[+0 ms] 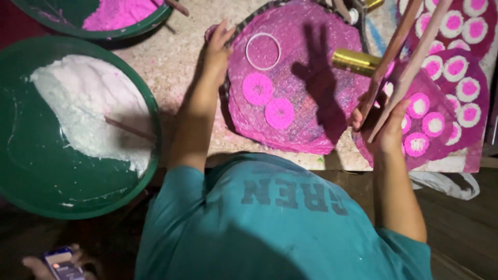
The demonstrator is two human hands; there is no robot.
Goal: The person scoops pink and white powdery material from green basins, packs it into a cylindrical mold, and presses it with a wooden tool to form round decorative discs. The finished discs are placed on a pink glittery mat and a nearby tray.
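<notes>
The green basin of white powder sits at nine o'clock. Dead centre lies the pink mat; your left hand clasps its edge at ten o'clock. Your right hand, at three o'clock, grasps two sticks. A white ring lies on the mat above two pink discs.

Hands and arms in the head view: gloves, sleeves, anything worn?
No gloves: left hand and right hand are bare, as are the forearms. No watch, ring or band shows. Short teal T-shirt sleeves end at the upper arms; the shirt has dark lettering.
</notes>
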